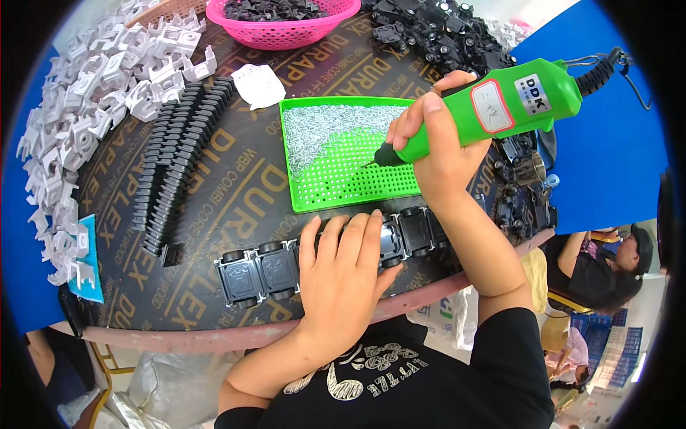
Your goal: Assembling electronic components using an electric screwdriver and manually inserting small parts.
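Observation:
My right hand (446, 146) is wrapped round a green electric screwdriver (525, 100), whose black nose and thin bit point left over a green perforated tray (307, 196). Small silver screws (321, 132) lie heaped along the tray's far and left sides. Just in front of the tray, a row of black toy car chassis (239, 279) with wheels stands side by side. My left hand (343, 261) lies flat across the middle of this row, fingers stretched out and pointing away from me. It hides the chassis under it; my right forearm covers part of the row's right end.
Long stacks of black plastic parts (171, 157) stand left of the tray. White plastic parts (143, 64) pile along the left edge. A pink basket (286, 32) of black parts and a black heap (429, 36) sit at the back. Another person (600, 272) is beyond the table, right.

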### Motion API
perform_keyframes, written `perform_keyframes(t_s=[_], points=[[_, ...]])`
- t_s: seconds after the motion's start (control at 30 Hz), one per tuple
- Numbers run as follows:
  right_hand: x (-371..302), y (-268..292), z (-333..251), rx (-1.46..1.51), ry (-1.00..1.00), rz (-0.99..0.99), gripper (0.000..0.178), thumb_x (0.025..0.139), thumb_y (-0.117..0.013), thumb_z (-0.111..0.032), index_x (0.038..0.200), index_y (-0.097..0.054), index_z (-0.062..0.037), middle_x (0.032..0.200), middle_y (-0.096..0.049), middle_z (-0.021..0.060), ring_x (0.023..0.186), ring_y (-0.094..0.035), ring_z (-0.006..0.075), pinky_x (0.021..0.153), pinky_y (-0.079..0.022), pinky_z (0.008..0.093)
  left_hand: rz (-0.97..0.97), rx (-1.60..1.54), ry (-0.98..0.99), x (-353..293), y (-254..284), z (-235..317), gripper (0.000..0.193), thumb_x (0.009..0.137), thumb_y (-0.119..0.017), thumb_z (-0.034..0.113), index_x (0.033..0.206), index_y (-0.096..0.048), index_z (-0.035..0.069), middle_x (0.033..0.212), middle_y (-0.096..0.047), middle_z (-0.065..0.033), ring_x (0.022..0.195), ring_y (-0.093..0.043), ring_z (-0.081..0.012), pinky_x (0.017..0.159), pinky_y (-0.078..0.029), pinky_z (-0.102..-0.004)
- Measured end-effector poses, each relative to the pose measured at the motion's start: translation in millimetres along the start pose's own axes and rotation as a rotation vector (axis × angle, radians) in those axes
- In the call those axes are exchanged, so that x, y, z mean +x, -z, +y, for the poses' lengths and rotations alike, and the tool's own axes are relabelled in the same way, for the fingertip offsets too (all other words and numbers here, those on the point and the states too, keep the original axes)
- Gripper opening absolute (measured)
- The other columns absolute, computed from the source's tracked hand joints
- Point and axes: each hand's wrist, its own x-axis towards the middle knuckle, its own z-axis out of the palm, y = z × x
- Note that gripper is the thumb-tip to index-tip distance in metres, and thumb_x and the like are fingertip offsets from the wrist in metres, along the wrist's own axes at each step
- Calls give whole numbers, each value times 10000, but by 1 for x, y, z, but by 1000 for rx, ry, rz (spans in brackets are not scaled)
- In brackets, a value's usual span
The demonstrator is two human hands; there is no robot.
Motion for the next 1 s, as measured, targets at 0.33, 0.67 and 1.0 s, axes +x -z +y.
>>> perform_keyframes(t_s=[0.33, 0.67, 1.0], points=[[-3, 13, -57, 78, 79, -51, 231, 965, -438, -123, 1172, -387, -35, 661, -481, 81, 507, -497, 194, 513, -478, 346, 19, 9, -1, 1, 1, -1, 661, 691, -792, 328, 1231, -569, 20, 1175, -583, -107, 1137, -521, -285, 1062, -307, -481], [-49, 20, -94, -156, -146, -320, 329, 920, -629, -213, 1075, -358, -107, 613, -484, 60, 463, -482, 157, 479, -463, 320, 14, -18, -10, 2, 0, -1, 611, 686, -788, 263, 1197, -579, 3, 1140, -586, -109, 1110, -521, -287, 1054, -316, -473], [-55, 20, -64, -38, -80, -447, 292, 888, -648, -128, 1024, -395, -72, 590, -483, 58, 466, -502, 164, 455, -465, 318, 1, -8, 0, 0, 1, 0, 641, 642, -799, 234, 1201, -582, 6, 1150, -594, -97, 1121, -527, -262, 1061, -308, -462]])
